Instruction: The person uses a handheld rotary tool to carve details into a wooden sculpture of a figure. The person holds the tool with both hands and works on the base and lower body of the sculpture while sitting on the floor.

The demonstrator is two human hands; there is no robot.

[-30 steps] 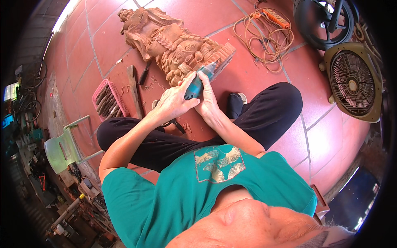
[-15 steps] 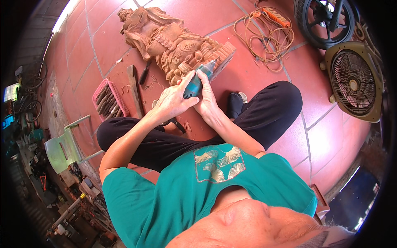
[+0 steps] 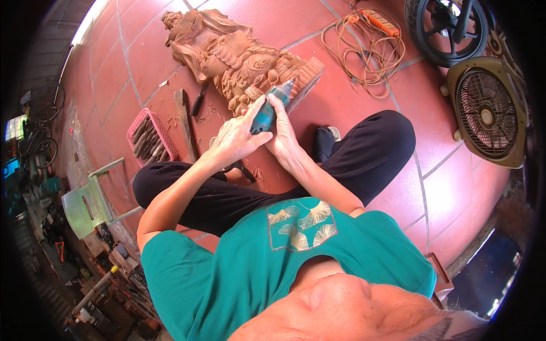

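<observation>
Both my hands are closed around a teal handheld power tool (image 3: 265,118) with a grey nose. My left hand (image 3: 232,136) grips it from the left side, and my right hand (image 3: 283,135) presses against its right side with the thumb along the body. The tool's nose points up and to the right, at the base end of a carved wooden statue (image 3: 242,59) lying on the floor. Whether its tip touches the wood cannot be made out. Deep relief of robes and ornament covers the reddish-brown figure.
Left of my legs are a pink basket (image 3: 173,149) of chisel-like tools, a wooden stick (image 3: 183,119) and a dark-handled tool (image 3: 198,102). An orange power strip (image 3: 380,23) with coiled cord lies beyond, near a wheel (image 3: 441,34) and box fan (image 3: 486,113). A green chair (image 3: 85,210) stands left.
The power tool has shifted very slightly, with its nose tipping a little upward. My hands keep their hold, and the statue stays put.
</observation>
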